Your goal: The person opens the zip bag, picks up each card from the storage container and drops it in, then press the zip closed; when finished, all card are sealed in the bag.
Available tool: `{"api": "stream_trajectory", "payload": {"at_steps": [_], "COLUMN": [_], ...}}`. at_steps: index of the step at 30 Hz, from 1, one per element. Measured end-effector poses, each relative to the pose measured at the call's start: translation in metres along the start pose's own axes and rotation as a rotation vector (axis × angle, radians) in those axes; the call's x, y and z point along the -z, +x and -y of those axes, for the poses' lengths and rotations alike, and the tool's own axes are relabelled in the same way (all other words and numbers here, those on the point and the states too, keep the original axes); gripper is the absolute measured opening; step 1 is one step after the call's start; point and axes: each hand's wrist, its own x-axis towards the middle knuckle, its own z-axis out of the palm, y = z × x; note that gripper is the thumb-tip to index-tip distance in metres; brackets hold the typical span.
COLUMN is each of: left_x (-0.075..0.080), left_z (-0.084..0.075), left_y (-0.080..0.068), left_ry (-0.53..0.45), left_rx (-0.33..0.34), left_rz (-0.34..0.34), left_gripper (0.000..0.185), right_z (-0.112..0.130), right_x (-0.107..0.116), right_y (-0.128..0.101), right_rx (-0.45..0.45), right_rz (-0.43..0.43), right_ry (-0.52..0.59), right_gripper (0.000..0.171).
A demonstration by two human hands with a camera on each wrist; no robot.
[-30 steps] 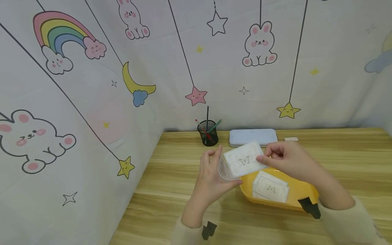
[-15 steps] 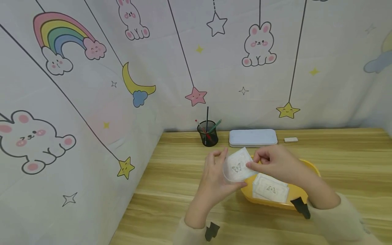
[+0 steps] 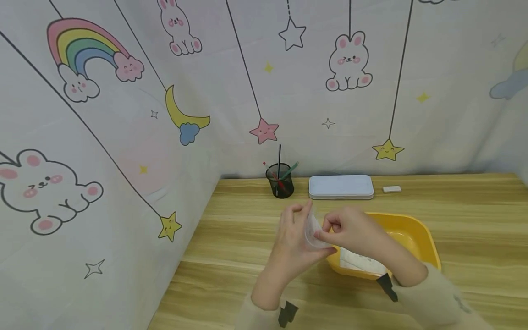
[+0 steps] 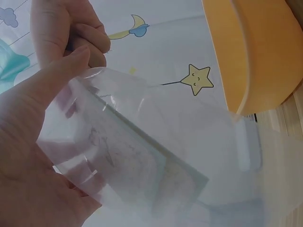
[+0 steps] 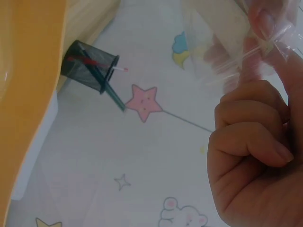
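My left hand (image 3: pixel 288 247) holds a clear plastic bag (image 3: pixel 315 242) by its mouth, fingers and thumb around the opening. Through the film in the left wrist view, flat whitish rectangular pieces (image 4: pixel 128 161) overlap inside, one with a faint print. My right hand (image 3: pixel 354 231) is at the mouth of the bag, thumb and index finger pinching the edge of a pale piece (image 5: pixel 227 23) that is mostly inside. Its other fingers are curled in. More whitish flat pieces (image 3: pixel 359 262) lie in the yellow tray (image 3: pixel 431 247), partly hidden by the right hand and forearm.
Behind the hands stand a black mesh pen cup (image 3: pixel 280 183) with several pens, a white flat case (image 3: pixel 341 187) and a small white eraser-like block (image 3: pixel 392 189). A patterned curtain (image 3: pixel 231 68) borders the wooden table (image 3: pixel 222 256) at the back and left.
The right hand has moved left and slid the butterfly-printed piece into the bag. The left hand has shifted slightly right with the bag, nearer the tray.
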Motion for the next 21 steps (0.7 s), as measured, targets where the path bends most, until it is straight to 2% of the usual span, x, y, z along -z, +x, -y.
{"api": "stream_trajectory", "payload": {"at_steps": [8, 12, 14, 17, 19, 21], "left_x": [-0.002, 0.000, 0.001, 0.003, 0.005, 0.005], "left_z": [0.001, 0.000, 0.000, 0.000, 0.001, 0.001], "left_y": [-0.001, -0.001, -0.001, 0.000, 0.000, -0.001], "left_ry": [0.014, 0.016, 0.007, -0.001, -0.009, -0.024], "left_rx": [-0.004, 0.016, 0.030, 0.054, 0.071, 0.086], "left_rz": [0.006, 0.016, 0.021, 0.022, 0.021, 0.022], "left_gripper": [0.102, 0.102, 0.103, 0.104, 0.105, 0.105], "right_z": [0.001, -0.002, -0.008, -0.024, -0.037, -0.051], "right_x": [-0.002, 0.009, 0.019, 0.031, 0.035, 0.037], "right_y": [0.001, -0.003, -0.005, -0.006, -0.006, -0.006], "right_rx": [-0.038, -0.084, -0.099, -0.130, -0.176, -0.232], "right_rz": [0.017, -0.041, -0.131, -0.250, -0.250, -0.169], "right_ry": [0.002, 0.003, -0.060, -0.239, -0.338, -0.385], "right_gripper": [0.029, 0.030, 0.028, 0.024, 0.022, 0.021]}}
